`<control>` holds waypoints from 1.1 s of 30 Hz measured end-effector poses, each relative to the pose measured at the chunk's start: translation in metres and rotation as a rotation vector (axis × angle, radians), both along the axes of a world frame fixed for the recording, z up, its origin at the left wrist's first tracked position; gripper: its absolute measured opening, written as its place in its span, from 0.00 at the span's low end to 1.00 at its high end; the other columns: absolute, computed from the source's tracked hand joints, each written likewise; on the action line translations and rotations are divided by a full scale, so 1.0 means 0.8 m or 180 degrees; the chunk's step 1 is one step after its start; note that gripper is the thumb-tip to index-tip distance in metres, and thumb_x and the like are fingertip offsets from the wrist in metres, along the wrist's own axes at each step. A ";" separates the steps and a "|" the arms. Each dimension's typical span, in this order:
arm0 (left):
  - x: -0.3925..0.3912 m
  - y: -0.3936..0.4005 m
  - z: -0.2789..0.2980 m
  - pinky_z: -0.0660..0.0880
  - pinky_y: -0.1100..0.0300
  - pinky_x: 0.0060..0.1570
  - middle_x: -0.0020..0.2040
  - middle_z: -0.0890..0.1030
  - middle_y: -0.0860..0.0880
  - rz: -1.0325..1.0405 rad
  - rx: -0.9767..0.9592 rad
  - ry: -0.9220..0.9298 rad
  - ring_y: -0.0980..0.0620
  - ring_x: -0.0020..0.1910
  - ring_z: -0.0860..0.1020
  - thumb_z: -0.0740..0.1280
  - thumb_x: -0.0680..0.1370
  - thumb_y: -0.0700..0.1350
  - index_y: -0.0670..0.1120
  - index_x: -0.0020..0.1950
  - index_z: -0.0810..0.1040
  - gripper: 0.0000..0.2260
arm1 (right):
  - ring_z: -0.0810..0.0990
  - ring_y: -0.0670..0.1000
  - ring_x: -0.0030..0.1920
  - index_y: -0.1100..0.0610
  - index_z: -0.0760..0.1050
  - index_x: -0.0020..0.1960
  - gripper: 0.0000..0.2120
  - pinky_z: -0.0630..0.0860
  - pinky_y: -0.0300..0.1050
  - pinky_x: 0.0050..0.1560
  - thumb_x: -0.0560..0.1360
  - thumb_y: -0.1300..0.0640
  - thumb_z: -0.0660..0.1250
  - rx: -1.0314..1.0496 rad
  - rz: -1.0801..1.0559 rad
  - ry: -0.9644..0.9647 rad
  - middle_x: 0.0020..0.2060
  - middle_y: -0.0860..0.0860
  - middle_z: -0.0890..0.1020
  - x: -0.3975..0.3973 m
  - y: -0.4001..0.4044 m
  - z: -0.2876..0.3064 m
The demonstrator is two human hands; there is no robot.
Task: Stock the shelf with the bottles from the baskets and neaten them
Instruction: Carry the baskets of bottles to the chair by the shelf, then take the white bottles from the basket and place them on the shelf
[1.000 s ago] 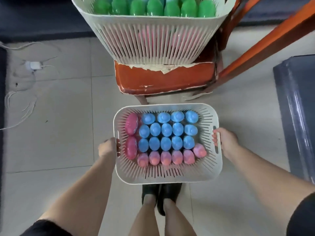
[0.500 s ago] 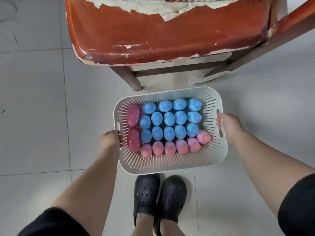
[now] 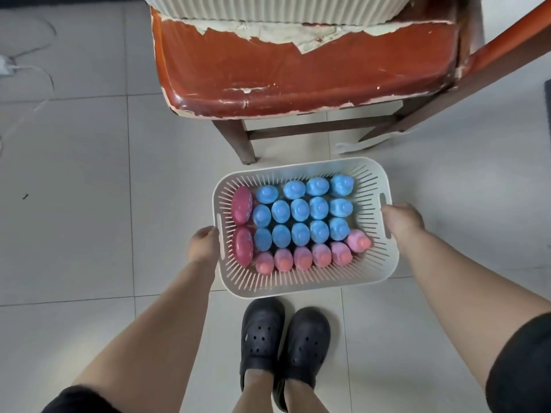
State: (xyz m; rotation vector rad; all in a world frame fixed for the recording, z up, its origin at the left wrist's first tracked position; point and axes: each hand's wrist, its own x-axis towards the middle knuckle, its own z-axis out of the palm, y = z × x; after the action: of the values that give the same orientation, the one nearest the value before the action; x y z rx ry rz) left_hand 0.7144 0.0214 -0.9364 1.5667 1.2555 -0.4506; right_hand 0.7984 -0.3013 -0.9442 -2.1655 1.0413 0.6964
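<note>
Head view. White slatted plastic basket (image 3: 301, 281), low over the tiled floor (image 3: 74, 204), near a worn red chair (image 3: 298, 73). Contents: upright blue-capped bottles (image 3: 299, 209), pink-capped bottles (image 3: 302, 257). Left hand (image 3: 204, 244) and right hand (image 3: 402, 222) clamp the side rims. Likely heavy, flexing; hold by both handle slots.

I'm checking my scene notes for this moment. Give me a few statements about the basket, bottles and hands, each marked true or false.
1. Both hands hold the white basket by its short sides, left hand and right hand. True.
2. The blue bottles outnumber the pink bottles. True.
3. The basket rests on the chair. False: it is in front of the chair, below its seat.
4. The person is barefoot. False: black clogs.
</note>
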 end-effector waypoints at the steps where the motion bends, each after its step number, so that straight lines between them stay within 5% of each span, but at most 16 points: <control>1: -0.001 -0.001 0.015 0.69 0.58 0.37 0.33 0.73 0.46 -0.0037 -0.0010 0.0007 0.48 0.36 0.71 0.60 0.74 0.39 0.45 0.35 0.72 0.08 | 0.79 0.62 0.52 0.64 0.79 0.52 0.13 0.74 0.48 0.50 0.73 0.57 0.62 0.0006 0.0059 -0.0002 0.49 0.63 0.82 -0.003 0.004 0.015; 4: -0.003 -0.003 0.073 0.72 0.58 0.35 0.35 0.74 0.47 -0.0159 -0.0108 0.0036 0.49 0.35 0.73 0.59 0.78 0.37 0.41 0.45 0.74 0.06 | 0.79 0.61 0.45 0.62 0.79 0.41 0.09 0.74 0.49 0.48 0.72 0.61 0.61 0.0169 0.0233 0.0069 0.38 0.61 0.80 -0.013 0.022 0.073; 6: -0.004 -0.003 0.121 0.74 0.57 0.38 0.34 0.75 0.47 -0.0564 -0.0017 0.0011 0.47 0.37 0.74 0.59 0.78 0.36 0.43 0.40 0.75 0.09 | 0.75 0.57 0.39 0.58 0.75 0.33 0.09 0.71 0.46 0.42 0.71 0.62 0.62 0.0328 0.0362 0.0074 0.31 0.56 0.76 -0.018 0.043 0.126; 9: -0.006 -0.006 0.206 0.76 0.51 0.47 0.35 0.77 0.45 -0.1097 0.0225 0.0011 0.45 0.41 0.75 0.60 0.76 0.36 0.44 0.38 0.77 0.10 | 0.76 0.56 0.39 0.59 0.78 0.38 0.07 0.72 0.45 0.42 0.72 0.61 0.62 0.0515 0.0789 -0.0065 0.36 0.57 0.80 -0.019 0.076 0.224; 13: -0.003 -0.013 0.341 0.74 0.54 0.43 0.39 0.79 0.42 -0.1413 0.0456 -0.0272 0.44 0.42 0.77 0.60 0.76 0.35 0.41 0.43 0.79 0.08 | 0.78 0.55 0.49 0.57 0.79 0.47 0.09 0.70 0.44 0.47 0.76 0.59 0.59 0.0327 0.1960 -0.0263 0.47 0.53 0.82 -0.016 0.108 0.368; 17: 0.008 -0.006 0.495 0.65 0.64 0.42 0.46 0.78 0.48 -0.1823 0.0969 -0.0460 0.49 0.47 0.75 0.59 0.77 0.38 0.42 0.51 0.80 0.10 | 0.78 0.54 0.49 0.50 0.75 0.44 0.07 0.70 0.42 0.46 0.76 0.56 0.58 0.0081 0.2580 -0.0526 0.48 0.51 0.81 -0.009 0.131 0.504; 22: 0.006 0.032 0.642 0.68 0.62 0.42 0.50 0.81 0.44 -0.2038 0.1391 -0.0626 0.46 0.46 0.76 0.59 0.77 0.37 0.43 0.50 0.79 0.10 | 0.77 0.54 0.53 0.50 0.73 0.44 0.05 0.73 0.46 0.52 0.76 0.57 0.59 0.0081 0.2918 -0.0925 0.47 0.49 0.76 0.003 0.166 0.649; 25: 0.006 0.056 0.695 0.68 0.61 0.43 0.50 0.80 0.44 -0.2272 0.1580 -0.0674 0.45 0.50 0.77 0.59 0.76 0.38 0.41 0.51 0.79 0.10 | 0.77 0.55 0.51 0.54 0.76 0.47 0.07 0.73 0.46 0.49 0.76 0.56 0.60 -0.0029 0.2911 -0.1131 0.49 0.52 0.80 0.008 0.186 0.707; 29: 0.020 0.090 0.740 0.70 0.58 0.42 0.41 0.77 0.45 -0.2553 0.1877 -0.0671 0.44 0.44 0.76 0.58 0.75 0.39 0.44 0.39 0.74 0.07 | 0.77 0.54 0.47 0.55 0.76 0.45 0.07 0.74 0.46 0.46 0.75 0.58 0.59 -0.0166 0.2945 -0.1348 0.47 0.51 0.80 0.010 0.219 0.751; 33: 0.051 0.128 0.768 0.68 0.60 0.38 0.41 0.75 0.46 -0.2777 0.2213 -0.0661 0.43 0.42 0.75 0.56 0.76 0.41 0.42 0.42 0.73 0.08 | 0.78 0.53 0.45 0.55 0.76 0.45 0.07 0.77 0.48 0.46 0.75 0.57 0.59 -0.0318 0.2942 -0.1426 0.46 0.51 0.80 0.021 0.260 0.777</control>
State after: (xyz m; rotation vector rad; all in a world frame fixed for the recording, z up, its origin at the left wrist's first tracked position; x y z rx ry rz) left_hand 0.7549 0.1241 -0.3223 2.6762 0.5112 -0.3790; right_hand 0.8154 -0.0936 -0.3224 -2.6830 -0.2068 0.4857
